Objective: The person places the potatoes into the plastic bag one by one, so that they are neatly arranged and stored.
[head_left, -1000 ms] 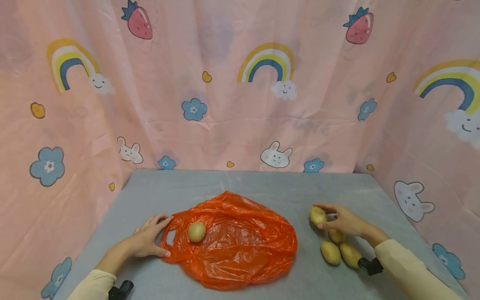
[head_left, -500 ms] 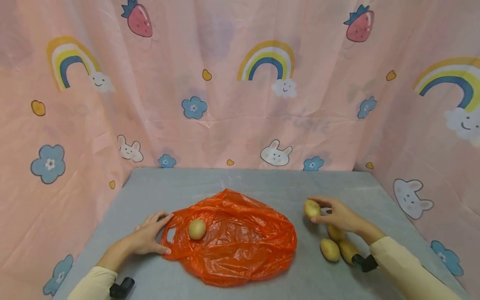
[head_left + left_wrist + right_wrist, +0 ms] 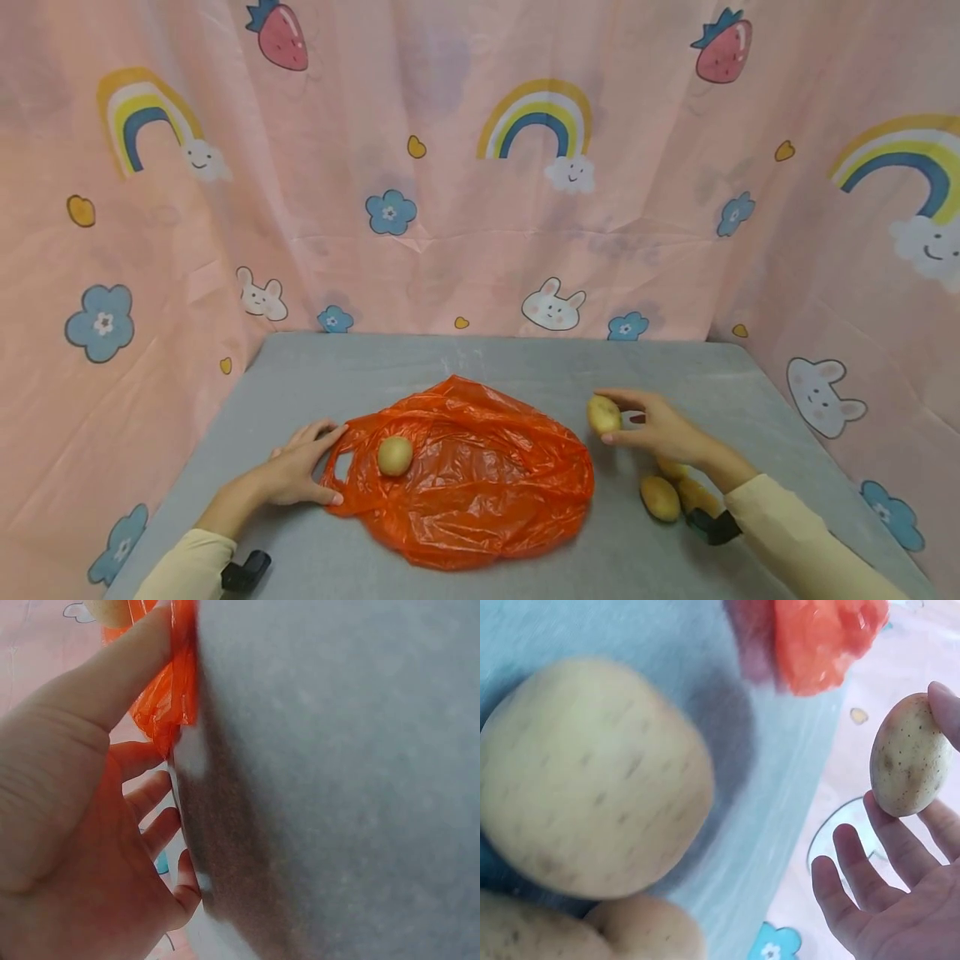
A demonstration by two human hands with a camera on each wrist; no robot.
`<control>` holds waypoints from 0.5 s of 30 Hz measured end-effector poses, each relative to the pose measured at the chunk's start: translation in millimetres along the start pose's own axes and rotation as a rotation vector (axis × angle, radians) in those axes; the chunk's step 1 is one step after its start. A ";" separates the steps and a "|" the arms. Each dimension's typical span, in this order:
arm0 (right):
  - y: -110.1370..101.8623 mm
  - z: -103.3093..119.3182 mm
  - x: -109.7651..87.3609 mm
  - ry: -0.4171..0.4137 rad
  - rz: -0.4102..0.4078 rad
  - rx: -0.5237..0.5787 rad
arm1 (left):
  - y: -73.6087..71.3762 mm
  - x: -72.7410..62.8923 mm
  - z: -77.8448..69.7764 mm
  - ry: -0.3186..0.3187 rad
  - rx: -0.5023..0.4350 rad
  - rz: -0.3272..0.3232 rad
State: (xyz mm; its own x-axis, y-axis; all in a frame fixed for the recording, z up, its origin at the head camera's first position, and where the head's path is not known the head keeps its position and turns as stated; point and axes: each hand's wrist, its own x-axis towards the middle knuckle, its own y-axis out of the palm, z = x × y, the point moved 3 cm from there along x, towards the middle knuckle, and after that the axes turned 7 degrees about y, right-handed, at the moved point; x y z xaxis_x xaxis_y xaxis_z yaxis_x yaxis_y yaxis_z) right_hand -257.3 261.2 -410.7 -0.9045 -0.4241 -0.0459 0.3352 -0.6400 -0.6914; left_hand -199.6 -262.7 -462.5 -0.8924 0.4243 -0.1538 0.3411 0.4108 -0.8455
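My right hand point(image 3: 660, 425) pinches a potato point(image 3: 603, 415) between thumb and fingertips, above the table just right of an orange plastic bag point(image 3: 487, 508). In the right wrist view, the held potato point(image 3: 904, 761) is oval and speckled, with the other fingers spread below it. My left hand point(image 3: 296, 471) rests at the bag's handle end, thumb and forefinger spread apart and touching its edge. The left wrist view shows the thumb point(image 3: 112, 679) lying against the orange plastic point(image 3: 180, 682). Another potato point(image 3: 395, 457) lies on the bag near the left hand.
Several potatoes point(image 3: 660, 498) lie grouped on the grey table point(image 3: 525, 358) below the right forearm, which partly covers them. A large potato point(image 3: 592, 780) is close to the right wrist camera. A pink patterned curtain point(image 3: 450, 267) borders the table.
My right hand has carried its potato leftward, away from the other potatoes and up to the bag's right side. My left hand stays at the handle end; the bag lies much as before.
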 end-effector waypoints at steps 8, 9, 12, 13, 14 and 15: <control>8.7 17.0 0.2 -0.014 0.013 0.014 | 0.8 0.4 1.4 0.012 -0.004 -0.007; 9.8 18.8 0.5 -0.015 0.009 0.016 | 0.9 0.4 1.6 0.014 -0.005 -0.008; 13.3 25.0 1.7 -0.039 0.016 0.021 | 0.2 0.0 2.4 0.016 -0.014 -0.012; 14.6 27.2 2.1 -0.044 0.019 0.024 | 0.4 0.1 3.0 0.012 -0.018 -0.012; 15.8 29.2 2.6 -0.042 0.023 0.025 | 0.5 -0.2 3.2 0.012 -0.017 -0.015; 17.0 31.7 3.0 -0.039 0.026 0.026 | 0.7 -0.4 3.9 0.010 -0.016 -0.016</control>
State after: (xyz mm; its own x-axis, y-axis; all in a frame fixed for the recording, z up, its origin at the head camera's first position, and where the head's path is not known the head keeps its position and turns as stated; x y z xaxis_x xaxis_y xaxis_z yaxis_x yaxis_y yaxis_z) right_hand -246.0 228.7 -399.7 -0.8845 -0.4651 -0.0357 0.3661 -0.6448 -0.6710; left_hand -200.1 -265.7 -465.1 -0.8948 0.4256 -0.1349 0.3313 0.4305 -0.8396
